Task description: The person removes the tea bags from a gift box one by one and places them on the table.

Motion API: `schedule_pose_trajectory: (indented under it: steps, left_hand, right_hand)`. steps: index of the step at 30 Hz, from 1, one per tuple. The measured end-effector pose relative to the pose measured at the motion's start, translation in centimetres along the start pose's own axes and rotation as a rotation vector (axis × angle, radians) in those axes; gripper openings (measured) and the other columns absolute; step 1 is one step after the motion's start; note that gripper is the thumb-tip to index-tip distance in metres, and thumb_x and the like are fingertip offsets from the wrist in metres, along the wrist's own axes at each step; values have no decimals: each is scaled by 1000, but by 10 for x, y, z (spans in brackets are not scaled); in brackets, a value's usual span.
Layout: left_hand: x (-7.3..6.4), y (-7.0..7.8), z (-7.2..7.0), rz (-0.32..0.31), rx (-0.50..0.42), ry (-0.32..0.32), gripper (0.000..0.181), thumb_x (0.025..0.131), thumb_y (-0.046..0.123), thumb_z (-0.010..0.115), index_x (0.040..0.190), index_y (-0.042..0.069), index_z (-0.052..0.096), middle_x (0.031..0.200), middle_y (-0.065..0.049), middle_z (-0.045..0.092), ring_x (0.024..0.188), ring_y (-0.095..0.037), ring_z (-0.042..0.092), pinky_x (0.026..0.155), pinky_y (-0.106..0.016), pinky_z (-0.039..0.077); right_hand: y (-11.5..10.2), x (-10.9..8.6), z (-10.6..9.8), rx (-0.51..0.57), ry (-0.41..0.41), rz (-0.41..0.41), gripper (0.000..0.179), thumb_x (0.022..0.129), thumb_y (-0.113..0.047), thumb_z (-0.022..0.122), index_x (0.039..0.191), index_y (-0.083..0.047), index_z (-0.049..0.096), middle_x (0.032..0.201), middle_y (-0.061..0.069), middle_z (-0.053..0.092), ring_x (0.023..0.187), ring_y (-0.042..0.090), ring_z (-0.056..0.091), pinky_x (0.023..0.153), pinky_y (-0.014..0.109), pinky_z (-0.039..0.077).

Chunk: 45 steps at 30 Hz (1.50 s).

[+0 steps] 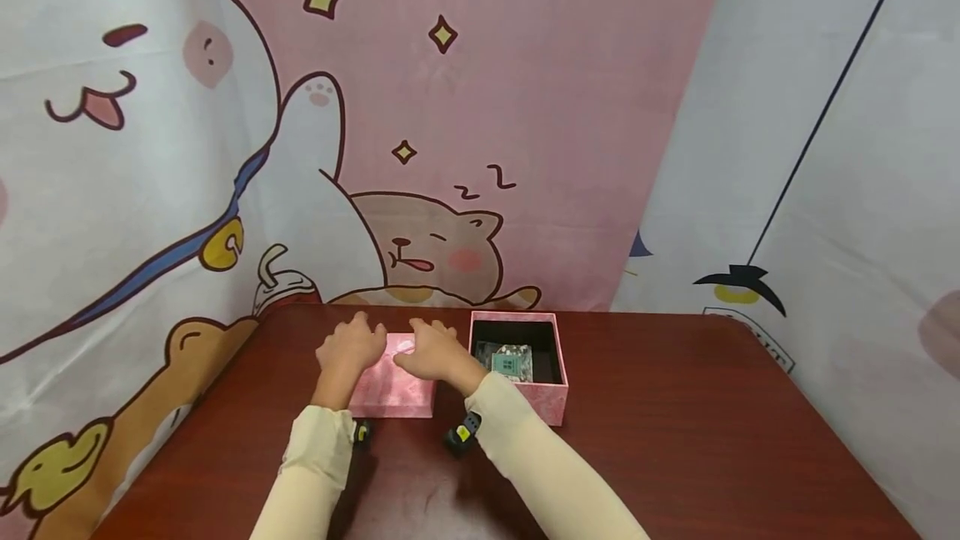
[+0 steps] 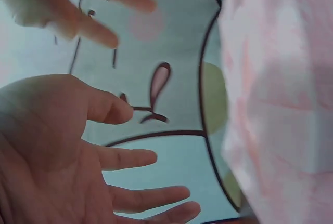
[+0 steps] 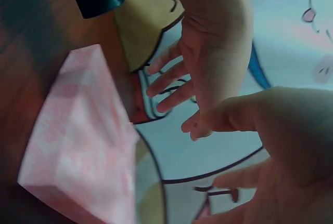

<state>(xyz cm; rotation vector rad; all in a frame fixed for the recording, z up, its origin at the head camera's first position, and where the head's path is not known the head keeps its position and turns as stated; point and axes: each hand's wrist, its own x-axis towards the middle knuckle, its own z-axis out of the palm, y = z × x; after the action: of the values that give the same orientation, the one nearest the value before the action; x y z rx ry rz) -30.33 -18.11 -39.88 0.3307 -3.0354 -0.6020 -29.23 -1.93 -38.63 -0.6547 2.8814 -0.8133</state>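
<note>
Both hands hover over a pink marbled box lid (image 1: 393, 397) lying on the table, with fingers spread and nothing held. My left hand (image 1: 351, 350) is above its left side, and my right hand (image 1: 433, 352) is above its right side. In the left wrist view, the left hand (image 2: 52, 135) has its fingers extended, with the pink lid (image 2: 276, 99) at the right of that view. The right wrist view has the right hand (image 3: 291, 141) with loosely straight fingers, apart from the lid (image 3: 88, 135). An uncovered pink box (image 1: 543, 403) with a black inside stands just to the right, holding a clear packet with a green label (image 1: 507, 366).
The dark red-brown table (image 1: 697, 423) extends to both sides and toward me. Behind it hangs a cloth backdrop (image 1: 570, 123) with cartoon animals. Dark wrist devices (image 1: 461, 433) are strapped at the cream sleeves (image 1: 517, 432).
</note>
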Motion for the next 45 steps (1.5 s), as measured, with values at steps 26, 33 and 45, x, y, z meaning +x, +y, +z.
schedule_pose_trajectory:
  steps: [26,33,45]
  left_hand:
    - [-37,105,27,376,-167,37,54,101,45,42,147,17,48,138,-16,57,125,-36,55,94,-59,45]
    - [-30,109,59,361,-171,46,51,99,40,51,143,16,51,131,-17,59,118,-35,59,88,-58,49]
    - [-32,123,82,344,-213,106,47,97,40,52,140,19,53,128,-19,59,112,-39,60,82,-59,50]
  right_hand:
    - [88,-48,-69,287,318,9,62,97,-39,60,146,-5,43,135,19,57,119,34,61,94,50,49]
    - [104,-53,-61,258,304,108,59,98,-38,58,144,-3,46,132,22,59,120,39,57,96,55,46]
    - [122,-50,-51,251,243,238,66,97,-41,56,145,3,42,142,27,49,127,44,51,101,57,42]
